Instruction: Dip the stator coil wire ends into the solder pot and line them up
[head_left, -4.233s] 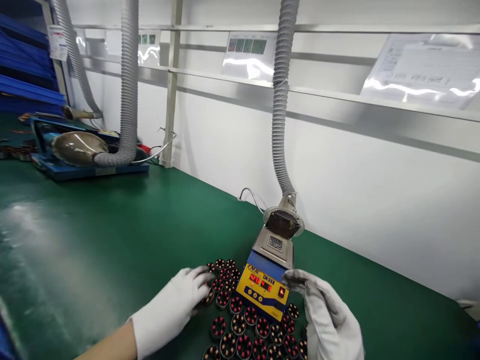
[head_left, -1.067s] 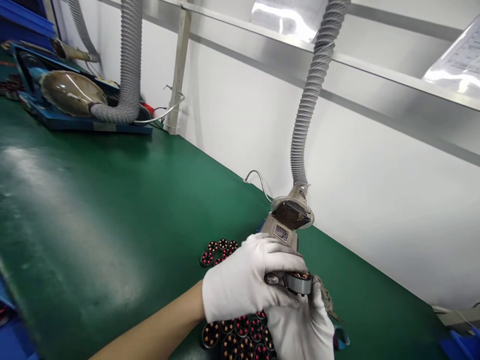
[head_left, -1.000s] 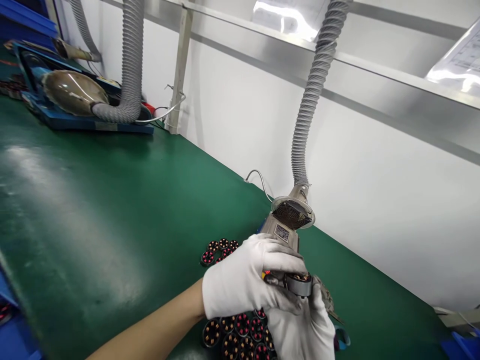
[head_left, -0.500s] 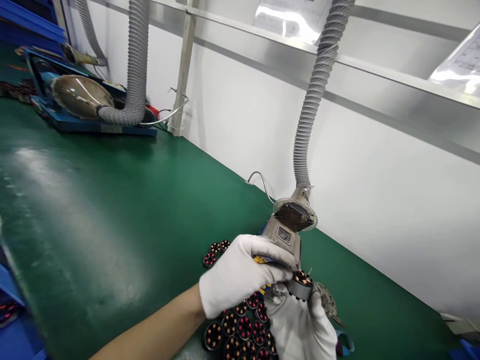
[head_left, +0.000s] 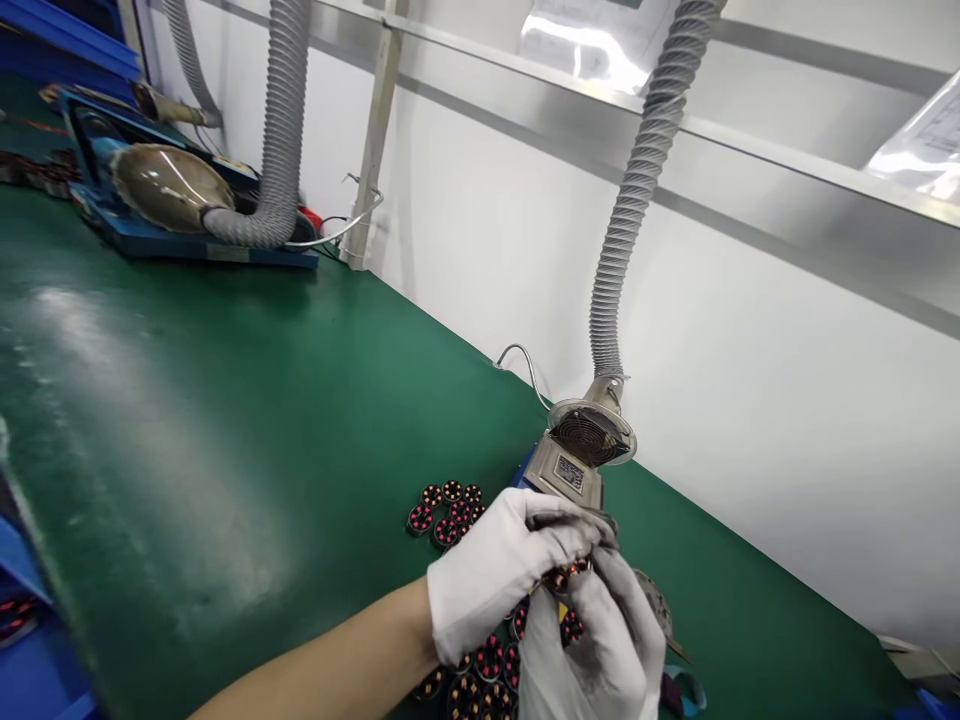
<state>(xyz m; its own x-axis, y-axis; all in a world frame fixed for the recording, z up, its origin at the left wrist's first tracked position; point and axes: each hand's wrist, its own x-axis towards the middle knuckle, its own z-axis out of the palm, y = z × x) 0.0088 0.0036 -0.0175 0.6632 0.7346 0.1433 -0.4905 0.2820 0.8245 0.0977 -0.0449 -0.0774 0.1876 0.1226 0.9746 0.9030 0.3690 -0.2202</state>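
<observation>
Both my hands wear white gloves and meet low in the right half of the view. Between their fingertips is a round, copper-wound motor stator point(head_left: 568, 574), mostly covered by the gloves. My left hand point(head_left: 499, 555) reaches across from the left, its fingers bent over the stator's top. From below, my right hand point(head_left: 611, 640) closes around it, grey smudges on its fingers. Just behind the hands stands a grey metal box point(head_left: 564, 474) with a patterned label. More stators point(head_left: 491, 660), with red or copper-coloured marks, lie beneath and left of the hands.
A hood point(head_left: 592, 430) on a grey flexible duct point(head_left: 626, 220) hangs over the metal box. A blue-based device point(head_left: 217, 250) with a second duct sits at the far left of the green table point(head_left: 300, 400). Blue bins point(head_left: 37, 650) stand at lower left.
My hands have come together over the stator, which showed plainly before and is now largely hidden. The left hand has shifted right and slightly down, uncovering more stators behind it.
</observation>
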